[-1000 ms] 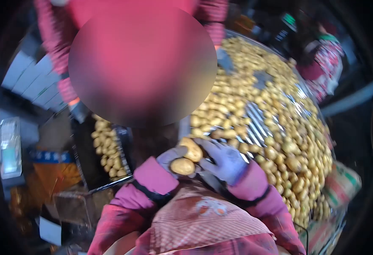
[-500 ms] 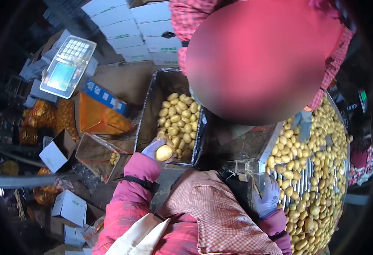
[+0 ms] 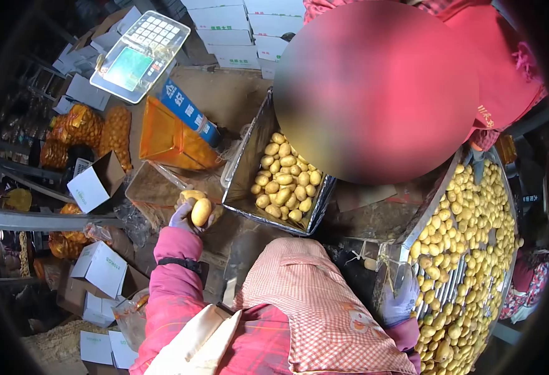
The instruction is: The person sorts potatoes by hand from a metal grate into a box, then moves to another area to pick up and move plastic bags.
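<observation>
My gloved left hand [image 3: 190, 217] is closed on two potatoes [image 3: 201, 212], left of a crate lined with black plastic [image 3: 240, 165] and over the edge of a smaller bin [image 3: 144, 199]. Several yellow potatoes [image 3: 285, 180] lie in the lined crate. On the right, my gloved right hand [image 3: 401, 299] rests at the metal rim [image 3: 402, 251] of a slatted sorting table covered in potatoes [image 3: 468, 250]. Its fingers are partly hidden by the rim, so I cannot tell what it holds.
A co-worker [image 3: 437, 94] in red leans over beyond the crate. A digital scale [image 3: 140, 56] stands upper left above an orange bin [image 3: 174, 140]. Netted potato sacks [image 3: 115, 137] and open cartons [image 3: 99, 269] are at the left; stacked white boxes [image 3: 234, 37] stand at the back.
My left hand has moved left, out of the lined crate, with potatoes in it. The view has shifted, and the co-worker's posture has changed. My right hand stays beside the sorting table.
</observation>
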### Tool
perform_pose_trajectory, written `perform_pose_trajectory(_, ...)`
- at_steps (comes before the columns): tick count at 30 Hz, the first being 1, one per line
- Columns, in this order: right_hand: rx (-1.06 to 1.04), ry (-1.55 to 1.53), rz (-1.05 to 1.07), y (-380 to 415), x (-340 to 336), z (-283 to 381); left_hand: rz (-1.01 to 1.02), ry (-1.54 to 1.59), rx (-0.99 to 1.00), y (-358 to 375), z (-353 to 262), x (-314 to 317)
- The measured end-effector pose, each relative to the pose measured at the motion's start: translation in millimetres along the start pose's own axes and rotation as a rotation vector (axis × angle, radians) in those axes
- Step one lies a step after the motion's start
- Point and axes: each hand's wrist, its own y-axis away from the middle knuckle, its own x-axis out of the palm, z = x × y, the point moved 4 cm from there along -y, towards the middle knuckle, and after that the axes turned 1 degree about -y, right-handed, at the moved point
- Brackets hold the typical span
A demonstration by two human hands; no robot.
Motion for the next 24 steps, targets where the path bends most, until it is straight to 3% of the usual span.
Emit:
perform_pose_trajectory(8, 0.016, 0.006, -0.006, 2, 2, 1, 0.05, 0.141, -0.195, -21, 4, -17)
perform_pose_trajectory(11, 0.061, 0.012, 0.014, 3, 3, 0, 0.093, 0.105, -0.141, -13, -11, -19)
perform_pose_trajectory(14, 0.025, 0.01, -0.002, 2, 3, 0, -0.124, 0.206, -0.054, -15, -27, -56)
perform_pose_trajectory(15, 0.026, 0.009, -0.003, 3, 2, 0, -0.281, 0.175, 0.03, -21, -31, -72)
perform_pose_trajectory(18, 0.028, 0.003, -0.005, -1, 1, 3, -0.354, 0.403, -0.068, -35, -18, -102)
perform_pose_trajectory(19, 0.046, -0.004, 0.017, -3, 0, 4, -0.257, 0.33, -0.012, -39, -13, -111)
perform_pose_trajectory(21, 0.071, -0.01, 0.036, -3, 1, 5, -0.3, -0.019, 0.17, -28, -30, -71)
perform_pose_trajectory(23, 0.053, -0.006, -0.029, -3, -2, 9, -0.605, -1.06, 0.516, 4, -77, 0)
perform_pose_trajectory(24, 0.062, 0.0, -0.039, -7, -6, 13, -0.748, -1.313, 0.663, 23, -99, 35)
